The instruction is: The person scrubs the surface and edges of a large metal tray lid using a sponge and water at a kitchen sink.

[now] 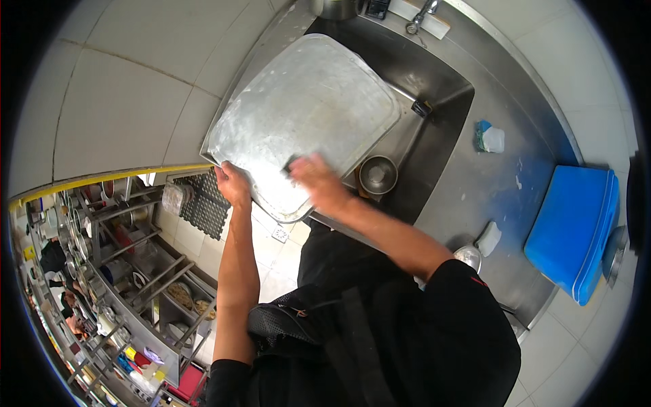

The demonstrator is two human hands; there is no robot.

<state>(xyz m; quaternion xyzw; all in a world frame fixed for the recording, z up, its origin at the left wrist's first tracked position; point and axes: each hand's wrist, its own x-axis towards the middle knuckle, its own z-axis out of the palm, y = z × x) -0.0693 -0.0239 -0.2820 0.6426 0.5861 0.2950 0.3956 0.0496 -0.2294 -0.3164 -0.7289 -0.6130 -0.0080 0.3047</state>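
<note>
A large metal tray point(310, 107) with rounded corners lies tilted across the left part of a stainless steel sink point(447, 132). My left hand point(234, 184) grips its near left edge, the thumb at the rim. On the tray's surface, close to the near end, my right hand point(318, 183) is blurred and holds a dark scouring pad point(291, 164), partly hidden by the fingers. Beside the tray, a small round metal bowl point(378, 174) rests in the basin.
A faucet point(419, 20) stands at the far edge. The right counter holds a sponge point(491, 137), a white block point(489, 239), a metal bowl point(468, 257) and a blue plastic container point(569, 229). Crowded metal shelving point(142, 300) is at lower left.
</note>
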